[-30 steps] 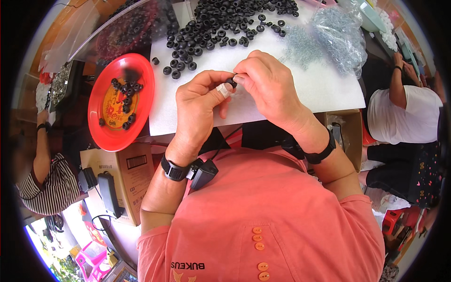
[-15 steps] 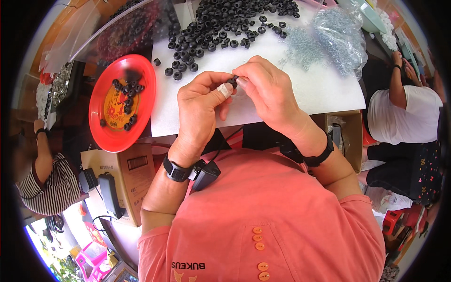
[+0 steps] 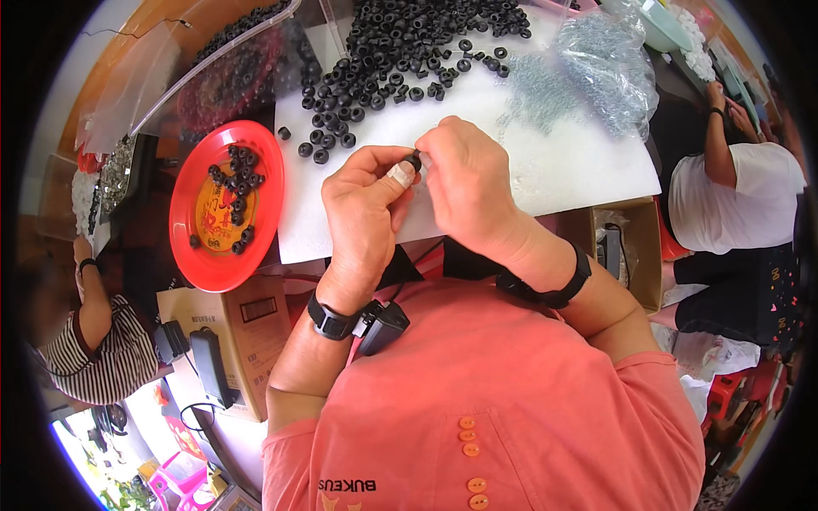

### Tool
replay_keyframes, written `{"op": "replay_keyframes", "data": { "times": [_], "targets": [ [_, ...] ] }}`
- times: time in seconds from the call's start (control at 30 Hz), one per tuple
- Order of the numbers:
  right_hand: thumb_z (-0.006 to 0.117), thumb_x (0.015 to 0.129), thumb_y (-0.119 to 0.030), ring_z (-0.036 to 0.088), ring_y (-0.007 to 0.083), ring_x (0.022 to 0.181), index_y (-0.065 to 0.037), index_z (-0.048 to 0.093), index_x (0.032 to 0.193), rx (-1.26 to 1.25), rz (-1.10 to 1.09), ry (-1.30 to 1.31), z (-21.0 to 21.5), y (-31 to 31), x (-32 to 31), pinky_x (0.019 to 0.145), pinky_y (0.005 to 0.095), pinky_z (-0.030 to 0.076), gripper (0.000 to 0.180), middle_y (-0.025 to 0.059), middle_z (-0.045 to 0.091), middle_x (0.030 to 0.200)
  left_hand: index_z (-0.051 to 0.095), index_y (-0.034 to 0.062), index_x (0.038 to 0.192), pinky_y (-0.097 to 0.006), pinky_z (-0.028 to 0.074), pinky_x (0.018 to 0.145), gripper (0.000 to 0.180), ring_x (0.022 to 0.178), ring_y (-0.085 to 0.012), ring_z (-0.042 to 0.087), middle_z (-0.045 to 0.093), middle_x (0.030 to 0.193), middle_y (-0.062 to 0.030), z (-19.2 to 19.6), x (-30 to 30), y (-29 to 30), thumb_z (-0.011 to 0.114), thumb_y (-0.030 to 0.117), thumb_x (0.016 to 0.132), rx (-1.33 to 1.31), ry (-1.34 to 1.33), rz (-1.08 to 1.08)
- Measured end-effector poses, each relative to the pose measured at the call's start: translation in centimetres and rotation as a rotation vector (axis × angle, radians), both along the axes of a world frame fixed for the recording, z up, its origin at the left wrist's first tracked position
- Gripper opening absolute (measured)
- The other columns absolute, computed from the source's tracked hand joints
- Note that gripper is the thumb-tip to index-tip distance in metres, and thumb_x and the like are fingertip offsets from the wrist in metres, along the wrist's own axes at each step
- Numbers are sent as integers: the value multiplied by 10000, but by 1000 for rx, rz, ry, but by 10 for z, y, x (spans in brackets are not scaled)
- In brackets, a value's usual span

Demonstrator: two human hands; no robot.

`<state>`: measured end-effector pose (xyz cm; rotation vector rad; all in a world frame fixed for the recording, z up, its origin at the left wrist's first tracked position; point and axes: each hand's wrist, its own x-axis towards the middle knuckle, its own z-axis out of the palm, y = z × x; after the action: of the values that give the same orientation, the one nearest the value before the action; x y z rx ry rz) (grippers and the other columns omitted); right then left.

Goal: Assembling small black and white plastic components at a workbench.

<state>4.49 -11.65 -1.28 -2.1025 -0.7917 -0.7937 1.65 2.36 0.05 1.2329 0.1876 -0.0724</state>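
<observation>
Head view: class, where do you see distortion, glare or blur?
Head view: the white rectangular table sheet has edges that bow toward the dark round rim; the clear plastic bag of small metal parts glints; the person in the striped top looks soft.

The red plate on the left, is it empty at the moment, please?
No, the red plate holds a scatter of small black rings, lying mostly across its upper half and middle.

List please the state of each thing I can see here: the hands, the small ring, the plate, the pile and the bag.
Left hand: pinching the ring.
Right hand: pinching the ring too.
Ring: held between both hands.
Red plate: partly filled with rings.
Ring pile: loose on the white sheet.
Clear bag: lying crumpled.
</observation>
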Motion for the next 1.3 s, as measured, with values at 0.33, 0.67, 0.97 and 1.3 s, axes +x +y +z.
{"op": "replay_keyframes", "data": {
  "times": [0.33,0.67,0.97,1.3],
  "targets": [
    [626,672,-40,507,318,677,-50,461,787,-33,-15,-61,1,2,1,582,426,406,202,123,484,740,666,-15,983,-175,339,499,96,596,-25,480,639,811,-1,-5,0,-2,631,-28,894,1,-19,25],
    [618,682,-13,516,336,693,-31,477,829,57,66,36,-3,-5,-2,603,437,423,203,136,495,759,662,-49,990,-201,401,539,108,609,-65,519,651,821,-37,-5,1,1,628,-30,890,0,-60,5],
    [650,655,52,548,295,609,-36,520,897,58,-50,7,-8,6,-5,522,389,430,288,110,515,734,651,-90,1026,-245,495,762,158,817,-143,626,682,944,-114,-6,0,-4,618,-45,879,18,-131,18],
    [661,662,-53,548,310,600,-61,461,808,-56,-47,-48,-2,-6,1,528,417,433,248,104,511,680,683,-67,973,-222,388,471,180,506,-95,514,663,726,-70,9,4,7,603,90,937,262,-68,-241]
  ]
}}
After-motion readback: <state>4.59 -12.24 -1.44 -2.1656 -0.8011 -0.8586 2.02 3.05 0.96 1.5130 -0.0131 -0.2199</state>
